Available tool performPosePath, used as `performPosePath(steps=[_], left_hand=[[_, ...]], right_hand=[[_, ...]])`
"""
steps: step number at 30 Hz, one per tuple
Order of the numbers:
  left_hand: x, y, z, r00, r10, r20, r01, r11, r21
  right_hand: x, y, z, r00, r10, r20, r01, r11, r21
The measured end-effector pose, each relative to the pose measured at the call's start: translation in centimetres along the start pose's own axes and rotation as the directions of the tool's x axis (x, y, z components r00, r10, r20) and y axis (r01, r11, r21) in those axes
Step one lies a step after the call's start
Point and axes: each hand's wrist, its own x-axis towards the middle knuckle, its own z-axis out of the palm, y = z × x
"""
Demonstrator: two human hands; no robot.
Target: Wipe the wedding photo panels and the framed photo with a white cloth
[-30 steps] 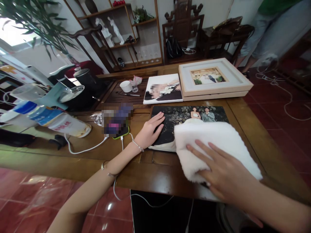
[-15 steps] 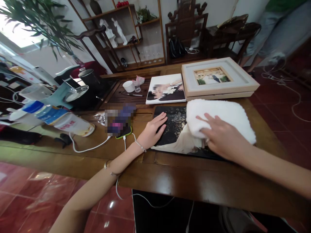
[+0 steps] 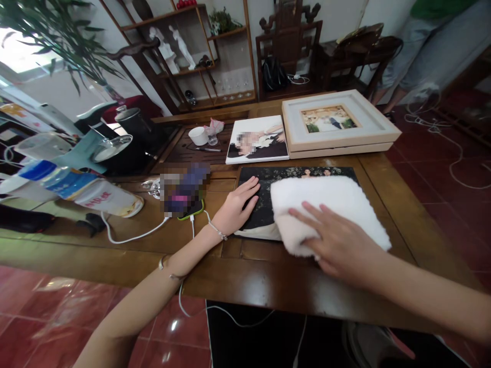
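Observation:
A dark photo print (image 3: 261, 204) lies flat on the wooden table (image 3: 245, 276). My left hand (image 3: 235, 208) rests open on its left edge, fingers flat and spread. A thick white towel (image 3: 330, 204) covers most of the print. My right hand (image 3: 337, 245) presses on the towel's near part, fingers stretched out flat on top of it.
Behind the print lie a smaller photo canvas (image 3: 258, 139) and a light wooden picture frame (image 3: 337, 122). A phone on a white cable (image 3: 184, 197), a lying can (image 3: 76, 189), a white cup (image 3: 198, 135) and kettles (image 3: 130, 133) stand to the left. Another person (image 3: 433, 46) stands at the back right.
My right hand slid the towel from the print's near side to its far side and has drawn it back toward me. The left hand stayed put.

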Motion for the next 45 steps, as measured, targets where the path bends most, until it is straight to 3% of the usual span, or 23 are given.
performPosePath(steps=[5,8,11,19,22,25,28,34,37,41,45], left_hand=[[-0.1,-0.1,0.0,1.000,0.017,-0.016,-0.017,1.000,-0.006],[-0.1,-0.1,0.0,1.000,0.013,-0.015,-0.013,1.000,-0.009],[-0.1,0.0,0.0,1.000,0.002,-0.011,-0.003,1.000,-0.016],[-0.1,-0.1,0.1,1.000,0.014,-0.007,-0.014,1.000,0.013],[-0.1,-0.1,0.1,1.000,0.016,-0.010,-0.015,1.000,0.009],[0.0,-0.1,0.0,1.000,0.019,-0.006,-0.019,1.000,0.009],[-0.1,0.0,0.0,1.000,0.015,-0.001,-0.015,1.000,0.005],[-0.1,-0.1,0.0,1.000,0.005,-0.011,-0.005,1.000,-0.007],[-0.1,-0.1,0.0,1.000,0.001,-0.005,-0.001,1.000,-0.011],[-0.1,0.0,-0.1,1.000,0.001,-0.006,-0.001,1.000,-0.015],[-0.1,0.0,0.0,1.000,0.005,-0.005,-0.005,1.000,-0.014]], right_hand=[[2.8,6.9,0.3,0.995,0.103,0.017,-0.101,0.990,-0.104],[3.5,8.7,0.4,0.985,0.173,0.009,-0.171,0.978,-0.118],[3.1,7.6,0.6,0.986,0.164,0.004,-0.163,0.980,-0.118],[-0.2,-2.5,0.3,0.996,-0.020,-0.083,0.025,0.998,0.053],[-0.6,-4.1,0.1,0.992,-0.075,-0.099,0.084,0.992,0.090],[-0.2,-3.3,0.3,0.985,-0.110,-0.132,0.122,0.989,0.086],[1.0,-0.7,0.7,0.985,-0.114,-0.127,0.121,0.992,0.044],[4.4,5.4,1.0,0.998,0.057,-0.017,-0.058,0.995,-0.086],[5.4,7.1,1.0,0.992,0.123,0.000,-0.122,0.986,-0.113],[4.8,5.6,1.0,0.992,0.128,0.009,-0.126,0.985,-0.114],[2.5,0.5,0.7,0.998,0.053,-0.017,-0.054,0.997,-0.060]])
